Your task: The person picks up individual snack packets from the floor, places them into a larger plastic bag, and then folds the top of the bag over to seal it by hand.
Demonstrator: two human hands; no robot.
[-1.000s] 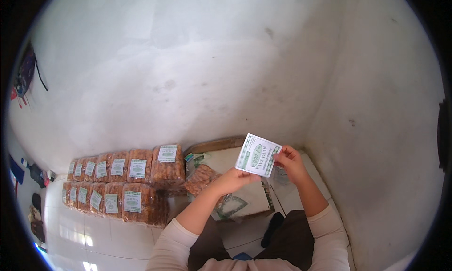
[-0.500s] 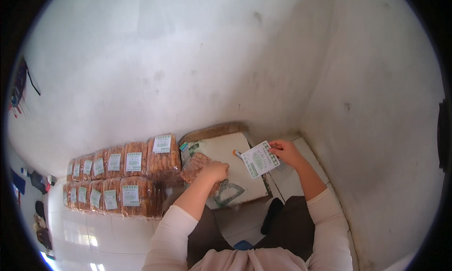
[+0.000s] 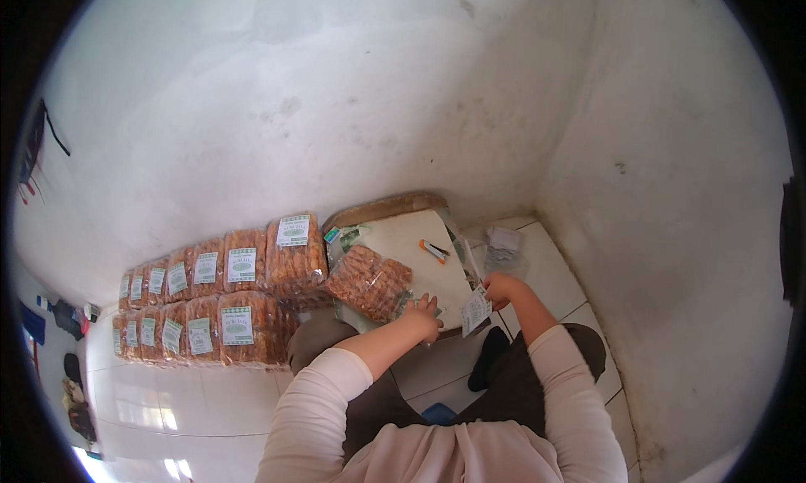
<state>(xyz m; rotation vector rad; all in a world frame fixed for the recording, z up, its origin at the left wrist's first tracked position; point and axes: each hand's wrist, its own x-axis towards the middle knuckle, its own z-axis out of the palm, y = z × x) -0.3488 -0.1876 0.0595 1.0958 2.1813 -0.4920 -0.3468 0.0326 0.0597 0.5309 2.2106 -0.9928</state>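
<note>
Label card [image 3: 476, 311] hangs tilted below the pinched fingertips of the right hand [image 3: 507, 290], its print blurred. Snack bag [image 3: 369, 281] lies just beyond and left of the left hand [image 3: 421, 318], whose loosely spread fingers hide some plastic; whether they grip it, I cannot tell.

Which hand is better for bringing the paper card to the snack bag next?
Probably the right hand: it holds the white-and-green rectangular paper card. The left hand is nearer the clear plastic bag of brown snacks, but no card shows in it.
</note>
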